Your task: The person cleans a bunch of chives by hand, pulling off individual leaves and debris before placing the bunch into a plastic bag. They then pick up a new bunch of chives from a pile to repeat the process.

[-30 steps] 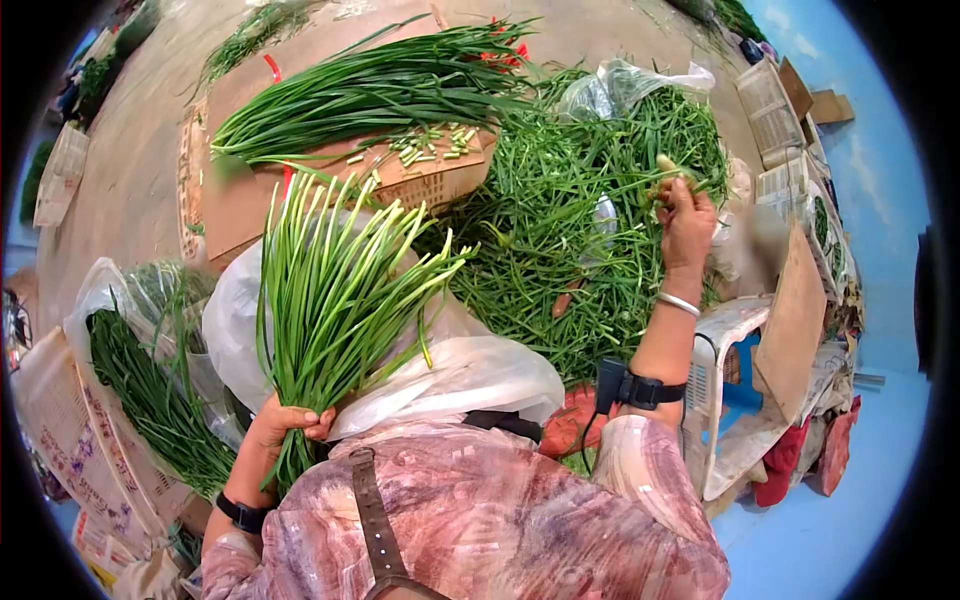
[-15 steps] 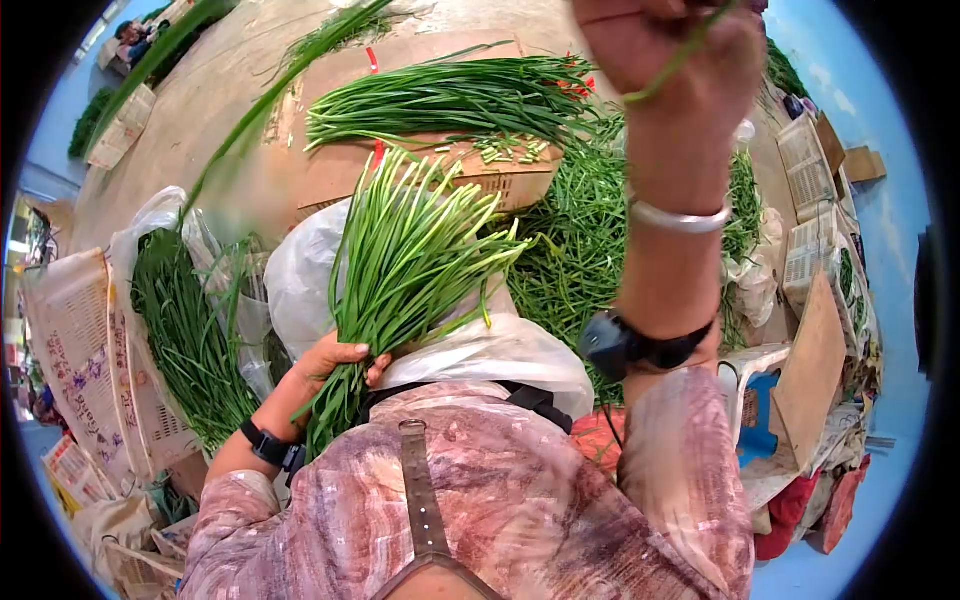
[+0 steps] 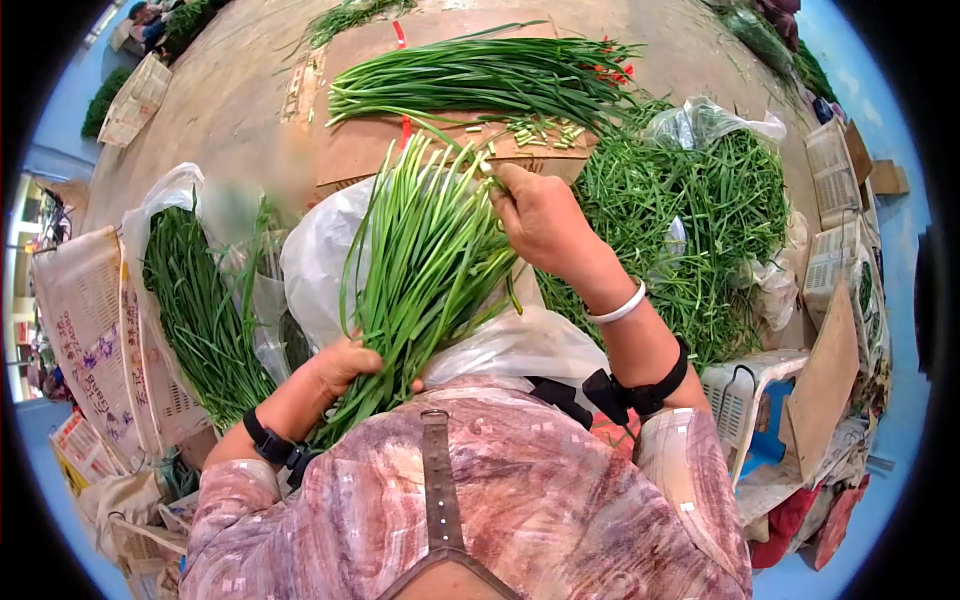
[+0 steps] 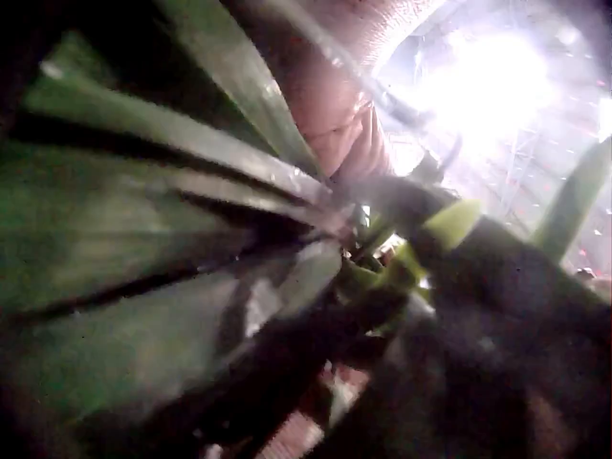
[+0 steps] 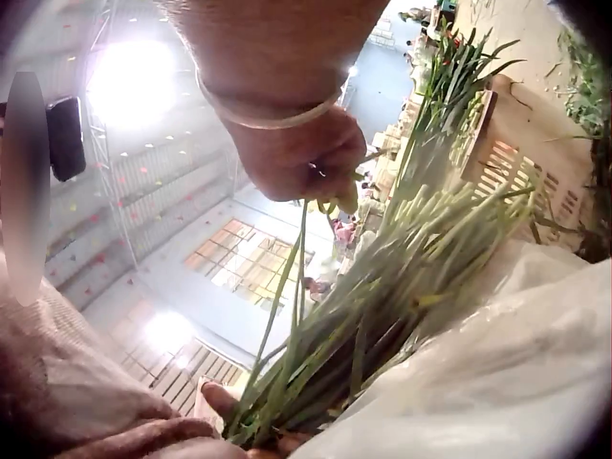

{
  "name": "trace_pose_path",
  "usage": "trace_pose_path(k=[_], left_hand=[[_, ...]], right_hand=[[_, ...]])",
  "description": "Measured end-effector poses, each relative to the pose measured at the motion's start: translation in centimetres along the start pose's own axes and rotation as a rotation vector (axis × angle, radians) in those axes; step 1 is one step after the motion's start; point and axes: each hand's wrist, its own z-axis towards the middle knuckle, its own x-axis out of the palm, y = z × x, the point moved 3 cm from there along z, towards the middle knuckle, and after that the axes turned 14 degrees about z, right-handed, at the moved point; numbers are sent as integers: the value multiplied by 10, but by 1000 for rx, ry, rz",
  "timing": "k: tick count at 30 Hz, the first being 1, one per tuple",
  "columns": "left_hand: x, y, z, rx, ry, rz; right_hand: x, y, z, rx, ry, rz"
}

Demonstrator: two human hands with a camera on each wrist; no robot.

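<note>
My left hand (image 3: pixel 345 366) grips a bunch of garlic chives (image 3: pixel 425 250) low on the leaves, with the pale cut ends fanned out away from my body. Dark leaves (image 4: pixel 124 249) fill much of the left wrist view, beside part of that hand (image 4: pixel 335 76). Over the pale ends on the bunch's right side, my right hand (image 3: pixel 550 225) has its fingers curled and pinches a thin chive stalk (image 5: pixel 303 258), which hangs down in the right wrist view. A white plastic sheet (image 3: pixel 530 345) lies over my lap beneath the bunch.
Ahead, another pile of chives (image 3: pixel 480 85) lies on cardboard (image 3: pixel 345 160) with short cut stem pieces (image 3: pixel 545 135). A heap of loose greens (image 3: pixel 690 220) spreads at the right, near a white plastic crate (image 3: pixel 735 400). More chives (image 3: pixel 200 310) stand in a bag at the left.
My right hand swung up close to the head camera with a stalk, then came down to the bunch's pale ends. The left hand keeps its hold on the bunch.
</note>
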Motion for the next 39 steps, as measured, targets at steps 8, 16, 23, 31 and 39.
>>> trace_pose_path(k=[8, 16, 23, 31, 39], left_hand=[[8, -5, 2, -106, -155, 100], [-48, 22, -10, -19, 12, 11], [-35, 12, -3, 137, -57, -26], [-41, 7, -29, 121, 0, -199], [-27, 17, -22, -6, -273, -287]], right_hand=[[-14, -30, 18, -118, -20, -423], [-149, -148, -84, 707, -174, 227], [-61, -128, -95, 854, -196, 454], [-12, -99, -59, 623, -372, 1267], [-31, -93, -69, 469, -308, 510]])
